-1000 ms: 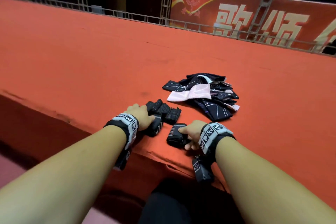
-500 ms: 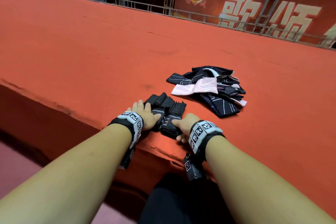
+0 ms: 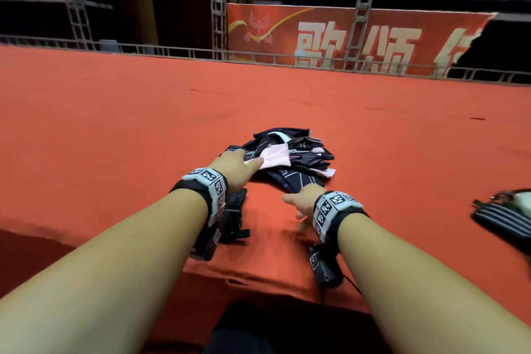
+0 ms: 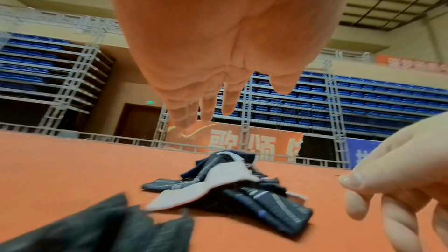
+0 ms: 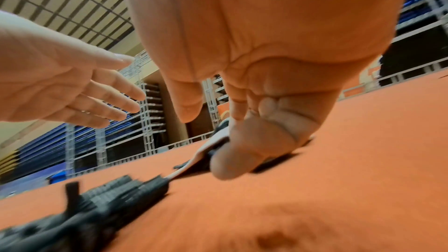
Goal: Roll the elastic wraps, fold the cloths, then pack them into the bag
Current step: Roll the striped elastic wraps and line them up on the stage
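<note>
With the rolled wraps set aside, folding comes next: both empty, loose-fingered hands, left hand and right hand, reach the cloth pile, needing 1 cloth separated.

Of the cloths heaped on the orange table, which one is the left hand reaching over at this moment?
The pale pink cloth on the pile's near-left side. The left hand hovers open above its corner; the other cloths are dark navy with white lines.

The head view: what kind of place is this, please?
Probably an indoor sports hall or arena. Rows of blue seats stand on metal scaffold stands behind a red banner with large Chinese characters, and the work surface is a wide red carpeted stage.
</note>
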The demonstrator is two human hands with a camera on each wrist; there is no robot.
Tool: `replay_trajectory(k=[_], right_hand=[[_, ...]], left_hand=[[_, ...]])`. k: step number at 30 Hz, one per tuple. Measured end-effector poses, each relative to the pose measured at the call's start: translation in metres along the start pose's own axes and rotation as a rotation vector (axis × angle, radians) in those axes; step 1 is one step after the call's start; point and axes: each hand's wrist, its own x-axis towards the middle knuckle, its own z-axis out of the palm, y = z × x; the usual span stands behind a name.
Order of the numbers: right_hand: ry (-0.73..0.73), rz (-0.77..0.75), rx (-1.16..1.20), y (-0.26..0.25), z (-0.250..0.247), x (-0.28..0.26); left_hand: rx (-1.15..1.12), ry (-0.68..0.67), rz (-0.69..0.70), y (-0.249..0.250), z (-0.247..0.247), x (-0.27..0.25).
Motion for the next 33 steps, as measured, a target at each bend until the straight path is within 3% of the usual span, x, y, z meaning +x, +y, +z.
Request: replay_trajectory(k=[6, 12, 20, 23, 27, 33], right_hand=[[0.168, 0.166, 0.201, 0.106, -0.116, -0.013], [0.391, 0.33, 0.284, 0.236, -0.207, -0.058], [0.78, 0.474, 0.378, 0.359, -0.264, -0.093], [0.856, 0.49, 0.596, 0.388, -0.263, -0.087], [0.812, 0.535, 0.89, 0.407, -0.255, -0.075], [0.687, 0.54, 0.983, 0.421, -0.265, -0.066]], left_hand=[[0.018, -0.127, 0.245, 0.133, 0.049, 0.013], [0.058, -0.276, 0.411, 0.252, 0.127, 0.009], [0.093, -0.47, 0.628, 0.362, 0.212, -0.02], [0.062, -0.517, 0.681, 0.388, 0.237, -0.029], [-0.084, -0.537, 0.736, 0.415, 0.262, -0.038], [-0.462, -0.685, 0.708, 0.458, 0.295, -0.056]])
